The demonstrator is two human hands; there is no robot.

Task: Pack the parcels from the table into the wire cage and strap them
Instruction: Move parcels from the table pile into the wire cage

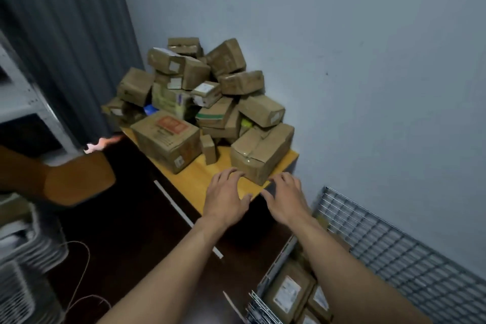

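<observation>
A yellow wood-topped bench (194, 179) stands in the corner of a dimly lit room. A bare, pale blue-grey wall (368, 60) rises behind it and to its right. Left of the bench hangs a dark grey pleated curtain (73, 47), with white shelving (23, 102) beyond. The floor (126, 218) in front of the bench is dark, and a thin cord (81, 271) loops across it.

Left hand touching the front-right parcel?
Cannot tell. Head view: left hand fingertips reach the lower edge of the front-right parcel, but blur hides contact or gap.
</observation>
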